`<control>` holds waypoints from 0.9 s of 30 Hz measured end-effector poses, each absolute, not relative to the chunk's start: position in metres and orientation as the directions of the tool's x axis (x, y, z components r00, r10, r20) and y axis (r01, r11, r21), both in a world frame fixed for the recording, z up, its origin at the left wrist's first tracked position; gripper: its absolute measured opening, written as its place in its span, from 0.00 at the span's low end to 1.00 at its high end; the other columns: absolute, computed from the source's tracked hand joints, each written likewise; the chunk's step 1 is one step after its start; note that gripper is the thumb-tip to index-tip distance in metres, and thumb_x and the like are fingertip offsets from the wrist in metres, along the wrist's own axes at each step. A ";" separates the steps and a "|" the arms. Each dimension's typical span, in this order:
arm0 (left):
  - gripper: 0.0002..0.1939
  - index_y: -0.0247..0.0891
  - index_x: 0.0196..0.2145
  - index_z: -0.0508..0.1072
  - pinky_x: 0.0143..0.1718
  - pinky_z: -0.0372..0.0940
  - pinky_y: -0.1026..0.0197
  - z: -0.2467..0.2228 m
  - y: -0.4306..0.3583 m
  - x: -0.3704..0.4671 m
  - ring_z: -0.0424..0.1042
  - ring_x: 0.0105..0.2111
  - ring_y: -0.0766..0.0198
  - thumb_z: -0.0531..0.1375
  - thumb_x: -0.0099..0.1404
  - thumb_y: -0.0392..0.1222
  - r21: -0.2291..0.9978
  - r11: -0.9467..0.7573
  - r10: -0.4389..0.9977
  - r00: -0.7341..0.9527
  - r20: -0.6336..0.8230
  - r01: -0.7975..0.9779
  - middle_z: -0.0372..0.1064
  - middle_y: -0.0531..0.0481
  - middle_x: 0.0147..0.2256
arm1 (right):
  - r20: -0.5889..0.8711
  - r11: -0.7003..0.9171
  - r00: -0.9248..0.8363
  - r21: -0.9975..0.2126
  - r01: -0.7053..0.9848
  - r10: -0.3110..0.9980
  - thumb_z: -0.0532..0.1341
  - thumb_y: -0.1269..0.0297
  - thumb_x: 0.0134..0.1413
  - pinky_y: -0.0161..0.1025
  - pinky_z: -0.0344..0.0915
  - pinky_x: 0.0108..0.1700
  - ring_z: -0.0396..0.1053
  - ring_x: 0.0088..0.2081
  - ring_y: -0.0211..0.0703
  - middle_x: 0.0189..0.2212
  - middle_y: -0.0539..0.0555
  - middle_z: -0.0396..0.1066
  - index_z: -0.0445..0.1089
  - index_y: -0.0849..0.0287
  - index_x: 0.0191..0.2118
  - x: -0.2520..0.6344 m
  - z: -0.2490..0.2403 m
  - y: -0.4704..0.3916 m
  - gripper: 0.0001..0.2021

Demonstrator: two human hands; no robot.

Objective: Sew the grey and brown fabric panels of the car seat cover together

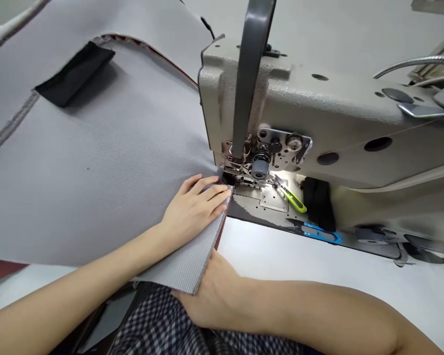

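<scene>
1. We have the grey fabric panel (96, 162) spread across the bench (318, 266), its right edge fed under the presser foot (232, 178) of the sewing machine (318, 113).
2. Our left hand (192, 209) lies flat and released on the fabric, fingertips at 3 o'clock, just beside the foot.
3. Our right hand (214, 296) sits at 6 o'clock under the hanging edge; we cannot tell its grip.
4. Judging by the edge lying this side of the foot, most of this seam looks unsewn.
5. A green clipper (292, 197) and a blue one (321, 233) lie at 3 o'clock.
</scene>
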State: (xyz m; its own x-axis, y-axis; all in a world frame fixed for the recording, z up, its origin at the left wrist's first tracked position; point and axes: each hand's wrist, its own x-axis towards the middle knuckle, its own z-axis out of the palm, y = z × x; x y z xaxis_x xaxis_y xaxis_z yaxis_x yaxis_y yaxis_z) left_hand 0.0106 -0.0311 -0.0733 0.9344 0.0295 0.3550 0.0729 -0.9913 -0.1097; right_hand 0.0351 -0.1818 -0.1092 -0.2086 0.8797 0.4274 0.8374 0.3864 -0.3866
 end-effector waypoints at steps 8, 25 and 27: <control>0.12 0.39 0.48 0.74 0.60 0.52 0.49 -0.077 -0.035 0.015 0.64 0.57 0.57 0.53 0.74 0.44 0.028 -0.995 0.097 0.935 0.340 0.093 0.71 0.53 0.54 | 0.391 0.380 -0.203 -0.455 0.805 0.898 0.47 0.71 0.64 0.46 0.54 0.66 0.64 0.57 0.50 0.47 0.58 0.74 0.72 0.60 0.42 0.037 -0.105 -0.180 0.15; 0.10 0.34 0.42 0.74 0.56 0.58 0.49 -0.079 -0.025 0.044 0.67 0.51 0.53 0.57 0.71 0.43 0.084 -0.989 0.146 0.932 0.330 0.125 0.74 0.46 0.46 | 0.278 0.249 -0.131 -0.446 0.860 0.951 0.53 0.66 0.65 0.52 0.51 0.68 0.59 0.62 0.55 0.54 0.64 0.70 0.70 0.66 0.52 0.045 -0.103 -0.171 0.15; 0.10 0.32 0.41 0.73 0.58 0.58 0.48 -0.077 -0.025 0.048 0.66 0.52 0.52 0.58 0.70 0.43 0.144 -0.974 0.209 0.932 0.295 0.173 0.74 0.44 0.45 | 0.263 0.249 -0.132 -0.484 0.839 0.956 0.54 0.68 0.65 0.50 0.54 0.67 0.61 0.61 0.54 0.54 0.63 0.70 0.70 0.66 0.51 0.048 -0.101 -0.171 0.14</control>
State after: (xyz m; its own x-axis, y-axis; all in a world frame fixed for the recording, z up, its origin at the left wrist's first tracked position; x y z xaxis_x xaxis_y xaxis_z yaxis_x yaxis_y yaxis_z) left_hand 0.0479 -0.0255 -0.0771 0.9325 0.2089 0.2947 0.1728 -0.9744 0.1437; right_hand 0.0479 -0.1708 -0.1008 -0.1322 0.9556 0.2635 0.8388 0.2495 -0.4839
